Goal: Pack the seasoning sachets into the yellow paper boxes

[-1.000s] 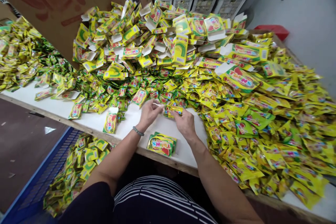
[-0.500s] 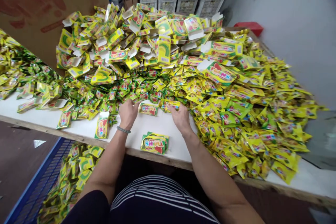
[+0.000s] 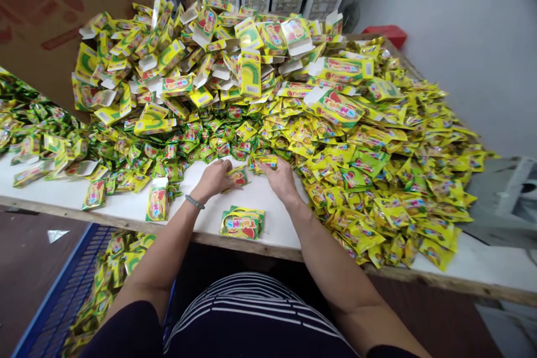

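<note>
My left hand, a beaded bracelet at its wrist, is closed on a small green and yellow candy box just above the white tabletop. Fingers partly cover that box, which is tilted. To its right, my right hand pinches a yellow candy packet at the edge of the heap. Between my forearms, near the front edge, lie a few overlapping candy boxes with "TWINS" lettering. Another candy box with a raised white flap lies left of my left wrist.
Open-flapped cartons are heaped at the back. Yellow packets spread over the right side, green packets over the left. A blue crate of boxes stands below left. A large cardboard box rises at back left.
My left hand has come over the candy box that lay on the table and gripped it, tilting it and shifting it right. My right hand stays at the yellow packet. The view has shifted slightly.
</note>
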A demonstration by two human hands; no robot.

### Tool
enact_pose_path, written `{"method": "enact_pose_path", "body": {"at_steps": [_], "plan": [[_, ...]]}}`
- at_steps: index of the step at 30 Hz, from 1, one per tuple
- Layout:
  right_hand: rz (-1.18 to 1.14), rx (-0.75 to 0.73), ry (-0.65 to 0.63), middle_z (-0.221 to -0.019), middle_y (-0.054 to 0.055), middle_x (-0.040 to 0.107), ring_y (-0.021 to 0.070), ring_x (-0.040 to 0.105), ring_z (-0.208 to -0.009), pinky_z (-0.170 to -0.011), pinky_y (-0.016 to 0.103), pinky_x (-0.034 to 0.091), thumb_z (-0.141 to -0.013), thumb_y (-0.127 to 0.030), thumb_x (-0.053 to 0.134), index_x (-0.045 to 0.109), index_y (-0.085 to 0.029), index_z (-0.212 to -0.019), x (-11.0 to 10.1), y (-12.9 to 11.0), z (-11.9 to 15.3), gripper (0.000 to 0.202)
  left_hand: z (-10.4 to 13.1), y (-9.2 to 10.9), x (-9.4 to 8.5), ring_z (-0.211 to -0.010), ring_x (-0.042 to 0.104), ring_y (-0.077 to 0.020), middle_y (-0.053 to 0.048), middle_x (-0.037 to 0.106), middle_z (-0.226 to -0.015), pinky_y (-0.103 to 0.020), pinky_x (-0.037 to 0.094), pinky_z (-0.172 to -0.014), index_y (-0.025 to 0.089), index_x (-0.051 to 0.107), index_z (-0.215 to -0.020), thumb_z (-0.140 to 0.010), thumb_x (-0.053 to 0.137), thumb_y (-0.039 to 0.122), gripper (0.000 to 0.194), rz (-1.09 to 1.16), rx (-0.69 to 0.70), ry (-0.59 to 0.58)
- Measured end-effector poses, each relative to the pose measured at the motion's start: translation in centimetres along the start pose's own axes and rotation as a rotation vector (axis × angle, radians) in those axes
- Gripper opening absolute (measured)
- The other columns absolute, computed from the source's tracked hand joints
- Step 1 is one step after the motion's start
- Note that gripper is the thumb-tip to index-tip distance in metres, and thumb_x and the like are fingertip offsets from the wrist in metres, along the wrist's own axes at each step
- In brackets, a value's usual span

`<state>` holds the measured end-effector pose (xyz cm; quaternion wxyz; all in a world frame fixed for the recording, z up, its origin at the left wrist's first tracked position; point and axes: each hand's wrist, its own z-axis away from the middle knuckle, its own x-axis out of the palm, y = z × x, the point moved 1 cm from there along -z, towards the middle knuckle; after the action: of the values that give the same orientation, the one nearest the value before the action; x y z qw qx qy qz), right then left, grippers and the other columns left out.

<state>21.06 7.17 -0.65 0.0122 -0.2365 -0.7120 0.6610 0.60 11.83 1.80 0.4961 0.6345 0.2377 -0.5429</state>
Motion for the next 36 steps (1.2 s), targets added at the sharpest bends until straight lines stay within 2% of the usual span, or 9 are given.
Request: {"method": "enact_pose_path", "body": {"at_steps": [5,8,10,12,16,20,24,31,36], "plan": [[-0.068,-0.012,-0.008,-0.096,0.008,0.077,0.0220,0.069,-0.086,-0.085,0.037,0.052,-0.081,-0.050,0.066,0.071,-0.019,-0.096,0.3,0.1,-0.3,0.035,1.0,0.3,0.9,-0.065,0.052,-0.0153,-0.001,0.063,-0.069,-0.025,0.034,-0.060,0.019,0.067,-0.082,-0.077,0.067,0.058,0.039,0.525,-0.050,0.095],[-0.045,-0.024,-0.082,-0.094,0.007,0.077,0.0220,0.069,-0.085,-0.084,0.037,0.052,-0.082,-0.048,0.066,0.072,-0.019,-0.095,0.0,0.1,-0.6,0.033,1.4,0.3,1.2,-0.064,0.053,-0.0128,0.000,0.065,-0.073,-0.023,0.038,-0.060,0.016,0.069,-0.085,-0.075,0.071,0.055,0.040,0.881,-0.044,0.072],[0.019,-0.027,-0.164,-0.094,0.007,0.077,0.0225,0.069,-0.086,-0.085,0.037,0.052,-0.082,-0.044,0.067,0.073,-0.019,-0.095,-0.2,0.0,-0.7,0.029,1.6,0.3,1.2,-0.062,0.054,-0.0117,-0.001,0.067,-0.073,-0.023,0.039,-0.058,0.015,0.070,-0.086,-0.071,0.076,0.052,0.040,0.991,-0.066,0.029],[0.072,-0.026,-0.217,-0.095,0.007,0.077,0.0232,0.069,-0.088,-0.085,0.037,0.052,-0.082,-0.040,0.068,0.073,-0.020,-0.096,-0.4,-0.1,-0.7,0.025,1.7,0.3,1.2,-0.061,0.054,-0.0110,-0.001,0.067,-0.073,-0.022,0.040,-0.057,0.015,0.071,-0.086,-0.069,0.079,0.050,0.039,1.044,-0.085,-0.009],[0.129,-0.082,-0.225,-0.100,0.007,0.076,0.0228,0.068,-0.092,-0.086,0.036,0.050,-0.080,-0.035,0.069,0.075,-0.021,-0.093,-0.5,-0.5,-0.5,0.020,1.7,0.6,1.4,-0.061,0.057,-0.0123,-0.002,0.069,-0.074,-0.023,0.044,-0.058,0.015,0.072,-0.083,-0.063,0.084,0.047,0.040,1.113,-0.114,-0.045],[0.126,-0.056,-0.194,-0.082,0.003,0.074,0.0198,0.064,-0.077,-0.074,0.031,0.050,-0.076,-0.040,0.072,0.074,-0.019,-0.083,-0.3,-0.8,-0.2,0.022,1.3,0.8,1.6,-0.069,0.062,-0.0149,-0.003,0.073,-0.082,-0.025,0.048,-0.065,0.015,0.075,-0.087,-0.056,0.089,0.041,0.043,1.138,-0.115,-0.082],[0.079,-0.025,-0.145,-0.073,0.001,0.071,0.0177,0.059,-0.070,-0.066,0.028,0.047,-0.074,-0.044,0.072,0.072,-0.019,-0.082,-0.4,-1.0,-0.1,0.027,1.3,0.8,1.4,-0.069,0.063,-0.0147,-0.003,0.074,-0.083,-0.025,0.049,-0.066,0.017,0.077,-0.090,-0.057,0.088,0.041,0.042,1.190,-0.132,-0.052],[0.209,-0.124,-0.152,-0.072,0.001,0.067,0.0166,0.054,-0.068,-0.065,0.027,0.041,-0.069,-0.034,0.070,0.065,-0.019,-0.067,-0.4,-1.9,0.3,0.015,1.6,1.1,1.3,-0.071,0.065,-0.0157,-0.005,0.075,-0.085,-0.026,0.050,-0.068,0.016,0.077,-0.089,-0.058,0.089,0.040,0.040,1.210,-0.154,-0.047],[-0.066,0.003,-0.325,-0.075,0.001,0.070,0.0153,0.057,-0.066,-0.064,0.027,0.044,-0.073,-0.038,0.068,0.073,-0.017,-0.082,-0.7,-1.9,0.5,0.024,1.5,1.5,1.3,-0.067,0.064,-0.0152,-0.003,0.075,-0.079,-0.026,0.050,-0.065,0.016,0.077,-0.086,-0.055,0.090,0.038,0.040,1.290,-0.186,-0.059]]}}
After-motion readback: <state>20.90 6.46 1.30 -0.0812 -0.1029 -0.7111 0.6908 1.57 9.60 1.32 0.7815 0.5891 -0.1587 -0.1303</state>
